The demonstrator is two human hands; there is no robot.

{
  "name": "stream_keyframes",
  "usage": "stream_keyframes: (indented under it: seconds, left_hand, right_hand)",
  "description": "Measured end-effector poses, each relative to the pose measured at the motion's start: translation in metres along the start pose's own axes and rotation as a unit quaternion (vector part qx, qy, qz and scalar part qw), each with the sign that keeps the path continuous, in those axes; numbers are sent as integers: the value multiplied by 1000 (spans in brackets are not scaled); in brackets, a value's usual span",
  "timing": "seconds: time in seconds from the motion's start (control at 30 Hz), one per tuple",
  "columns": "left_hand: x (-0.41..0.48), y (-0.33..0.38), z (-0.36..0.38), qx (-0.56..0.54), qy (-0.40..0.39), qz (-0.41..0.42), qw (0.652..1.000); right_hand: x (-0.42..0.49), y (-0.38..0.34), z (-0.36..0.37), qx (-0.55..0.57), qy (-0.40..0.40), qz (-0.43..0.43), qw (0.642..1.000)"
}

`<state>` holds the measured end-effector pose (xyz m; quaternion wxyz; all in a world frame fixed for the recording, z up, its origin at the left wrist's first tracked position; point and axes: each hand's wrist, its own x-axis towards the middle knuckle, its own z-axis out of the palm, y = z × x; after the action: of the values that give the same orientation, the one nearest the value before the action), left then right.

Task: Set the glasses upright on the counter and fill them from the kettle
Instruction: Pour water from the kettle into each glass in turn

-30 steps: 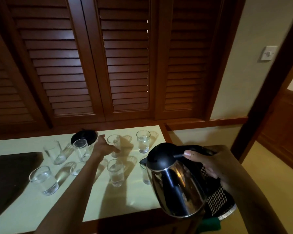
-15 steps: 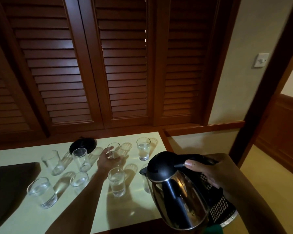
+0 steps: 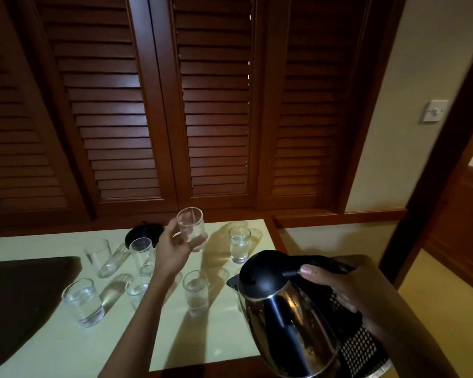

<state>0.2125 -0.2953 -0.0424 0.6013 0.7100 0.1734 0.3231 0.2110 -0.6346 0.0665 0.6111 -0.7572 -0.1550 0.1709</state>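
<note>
Since half a second ago the small glass has been raised off the counter and is now held upright in the air, pinched between the thumb and curled fingers of the left hand. The kettle is carried at 4 o'clock from it, over the counter's near right edge, with its handle wrapped by the right hand and the thumb laid on top.

A pour into so narrow a rim in mid-air is judged risky. Water could be run over the fingers, and if it is hot the glass could be dropped.

The left forearm is stretched over a low glass at 7 o'clock and passes just beside another glass at 6 o'clock. Either could be knocked over as the arm is lowered. The water-filled glass at 3 o'clock could be clipped by the spout.
</note>
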Motion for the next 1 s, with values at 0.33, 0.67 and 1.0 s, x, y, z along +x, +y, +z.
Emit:
stream_keyframes:
  seconds: [0.33, 0.67, 1.0]
  left_hand:
    - [-82, 23, -46, 8, -35, -5, 999]
    - [-149, -2, -75, 67, -56, -46, 995]
    - [-175, -21, -82, 105, -73, -49, 991]
  right_hand:
    - [-9, -1, 11, -29, -45, -35, 998]
    - [-13, -3, 24, -40, -94, -32, 994]
    - [-9, 0, 40, -75, -116, -62, 988]
